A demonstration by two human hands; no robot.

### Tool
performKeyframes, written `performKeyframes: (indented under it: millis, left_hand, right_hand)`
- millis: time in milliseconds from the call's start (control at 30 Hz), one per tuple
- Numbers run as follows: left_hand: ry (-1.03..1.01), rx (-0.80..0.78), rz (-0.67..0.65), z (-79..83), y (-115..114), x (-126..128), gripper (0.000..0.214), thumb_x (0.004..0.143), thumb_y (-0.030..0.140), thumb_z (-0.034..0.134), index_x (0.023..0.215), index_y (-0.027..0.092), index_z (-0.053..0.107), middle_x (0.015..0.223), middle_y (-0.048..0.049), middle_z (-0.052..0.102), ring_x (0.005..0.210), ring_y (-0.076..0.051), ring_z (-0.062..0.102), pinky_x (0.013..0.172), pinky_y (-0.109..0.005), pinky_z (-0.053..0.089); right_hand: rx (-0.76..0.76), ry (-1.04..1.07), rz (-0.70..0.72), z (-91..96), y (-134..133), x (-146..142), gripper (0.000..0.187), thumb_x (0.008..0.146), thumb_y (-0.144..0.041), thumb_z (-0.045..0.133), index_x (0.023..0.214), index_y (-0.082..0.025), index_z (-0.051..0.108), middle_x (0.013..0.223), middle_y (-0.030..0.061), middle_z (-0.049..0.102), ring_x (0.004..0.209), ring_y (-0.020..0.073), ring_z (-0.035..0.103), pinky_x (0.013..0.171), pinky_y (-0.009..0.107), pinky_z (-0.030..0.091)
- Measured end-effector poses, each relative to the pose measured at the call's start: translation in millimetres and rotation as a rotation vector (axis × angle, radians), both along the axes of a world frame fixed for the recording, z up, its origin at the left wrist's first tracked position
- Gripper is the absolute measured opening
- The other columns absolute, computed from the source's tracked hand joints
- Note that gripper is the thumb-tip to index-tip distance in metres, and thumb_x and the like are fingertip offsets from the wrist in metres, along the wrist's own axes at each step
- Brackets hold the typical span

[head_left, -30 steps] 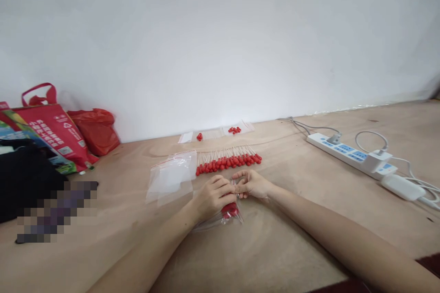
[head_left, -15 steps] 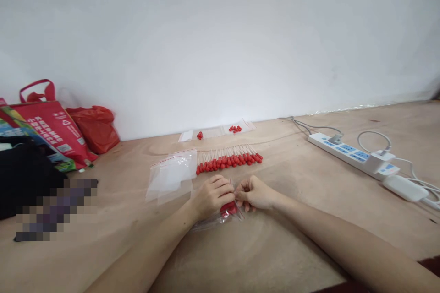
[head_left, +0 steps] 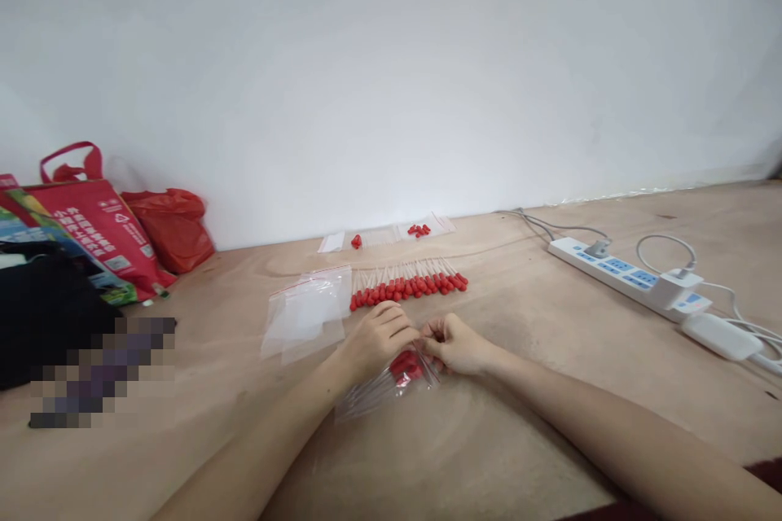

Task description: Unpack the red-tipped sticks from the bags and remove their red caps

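Note:
A clear zip-lock bag (head_left: pixel 366 397) lies low in front of me with several pale sticks with red tips inside. Its red-lined mouth points to the right. My left hand (head_left: pixel 380 339) is closed over the bag's upper edge, fingers bent around it near the mouth. At the mouth's corner, my right hand (head_left: pixel 457 344) pinches the plastic between thumb and forefinger. Just beyond my hands runs a row of red-tipped sticks (head_left: pixel 409 286), laid side by side with the red ends toward me. Flat zip-lock bags (head_left: pixel 304 313) overlap to the left of that row.
Small bags with red pieces (head_left: pixel 419 230) lie against the wall. A white power strip (head_left: pixel 623 273) with plugs and cables stretches along the right. On the left are a red shopping bag (head_left: pixel 101 236), a red plastic bag (head_left: pixel 168 228) and a black cloth item (head_left: pixel 52 313).
My left hand has shifted slightly up along the bag, uncovering more of the red tips and sticks. The right hand keeps its pinch at the mouth.

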State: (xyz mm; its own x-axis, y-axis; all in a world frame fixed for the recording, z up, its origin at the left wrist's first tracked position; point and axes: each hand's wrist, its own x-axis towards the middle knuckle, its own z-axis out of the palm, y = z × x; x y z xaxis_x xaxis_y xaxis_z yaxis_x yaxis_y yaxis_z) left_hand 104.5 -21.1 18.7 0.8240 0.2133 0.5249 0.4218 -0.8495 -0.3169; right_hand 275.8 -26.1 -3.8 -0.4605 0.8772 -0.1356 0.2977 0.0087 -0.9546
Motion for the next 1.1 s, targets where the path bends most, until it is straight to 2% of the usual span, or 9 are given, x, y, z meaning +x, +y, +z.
performKeyframes:
  millis: [133,300,500,633,733,833,900,1000,1100]
  left_hand:
    - [0.070,0.148,-0.072,1.6,0.2,-0.8,0.022,0.084,0.011,0.043,0.064,0.015,0.052,0.063,0.0005,0.055,0.070,-0.012,0.048,0.079,-0.030,0.042]
    - [0.144,0.240,-0.106,6.3,-3.4,1.8,0.025,0.084,0.009,0.042,0.061,0.015,0.049,0.062,0.0019,0.054,0.070,-0.012,0.047,0.079,-0.032,0.040]
    - [0.157,0.205,-0.092,7.4,-4.3,-0.4,0.018,0.084,0.010,0.043,0.071,0.017,0.053,0.068,0.0029,0.057,0.075,-0.012,0.049,0.079,-0.032,0.038]
    - [0.111,0.058,-0.035,7.0,-1.2,-5.5,0.016,0.084,0.012,0.043,0.075,0.019,0.054,0.076,0.0013,0.061,0.081,-0.013,0.050,0.082,-0.032,0.038]
    - [0.004,-0.181,0.082,6.0,-6.9,-6.1,0.011,0.084,0.018,0.044,0.087,0.019,0.055,0.087,-0.0024,0.062,0.086,-0.016,0.052,0.081,-0.033,0.041]
    - [-0.151,-0.478,0.203,2.4,-25.0,-8.2,0.030,0.083,0.027,0.047,0.112,0.018,0.045,0.102,-0.0070,0.059,0.094,-0.018,0.054,0.081,-0.034,0.044]
    - [-0.210,-0.603,0.246,-2.1,-40.7,-12.4,0.046,0.081,0.030,0.050,0.123,0.019,0.035,0.113,-0.0098,0.055,0.102,-0.020,0.052,0.083,-0.035,0.045]
    - [-0.183,-0.665,0.307,-8.6,-59.5,-20.8,0.060,0.078,0.032,0.054,0.129,0.018,0.027,0.124,-0.0140,0.046,0.111,-0.025,0.046,0.088,-0.040,0.043]
    - [-0.160,-0.681,0.316,-9.8,-64.8,-26.4,0.060,0.079,0.031,0.052,0.130,0.019,0.026,0.126,-0.0143,0.046,0.113,-0.025,0.045,0.089,-0.041,0.042]
  right_hand:
    - [-0.034,0.011,-0.034,1.5,-0.8,-1.3,0.016,0.072,-0.017,0.049,0.056,-0.016,0.047,0.039,-0.0066,0.046,0.032,0.0044,0.042,0.031,0.013,0.031]
    - [-0.021,-0.009,-0.015,1.8,-1.3,-2.7,0.012,0.067,-0.011,0.046,0.057,-0.015,0.050,0.039,-0.0066,0.048,0.031,0.0046,0.042,0.031,0.014,0.030]
    - [0.181,-0.129,-0.085,-2.1,1.9,-0.1,0.016,0.062,-0.007,0.045,0.048,-0.016,0.046,0.036,-0.0064,0.045,0.032,0.0042,0.040,0.033,0.015,0.027]
    - [0.097,-0.130,-0.085,-4.4,6.5,7.8,0.012,0.062,-0.009,0.044,0.054,-0.016,0.049,0.037,-0.0061,0.046,0.032,0.0058,0.041,0.034,0.016,0.029]
    - [0.202,-0.153,-0.056,-4.4,9.7,14.7,0.010,0.061,-0.009,0.046,0.055,-0.016,0.050,0.042,-0.0053,0.048,0.037,0.0060,0.044,0.038,0.016,0.031]
    - [0.364,-0.152,-0.071,-3.0,12.3,21.2,0.008,0.060,-0.009,0.052,0.063,-0.016,0.052,0.049,-0.0054,0.049,0.043,0.0054,0.043,0.043,0.016,0.031]
    - [0.388,-0.135,-0.049,-1.8,14.0,25.1,0.010,0.061,-0.012,0.058,0.068,-0.016,0.053,0.051,-0.0059,0.048,0.045,0.0054,0.042,0.044,0.016,0.031]
    - [0.365,-0.108,0.090,0.0,16.2,30.0,0.011,0.065,-0.023,0.063,0.067,-0.014,0.057,0.053,-0.0041,0.049,0.047,0.0060,0.041,0.045,0.017,0.031]
    - [0.385,-0.098,0.260,2.1,17.4,33.6,0.021,0.067,-0.034,0.064,0.071,-0.013,0.065,0.057,-0.0017,0.053,0.050,0.0071,0.042,0.047,0.018,0.033]
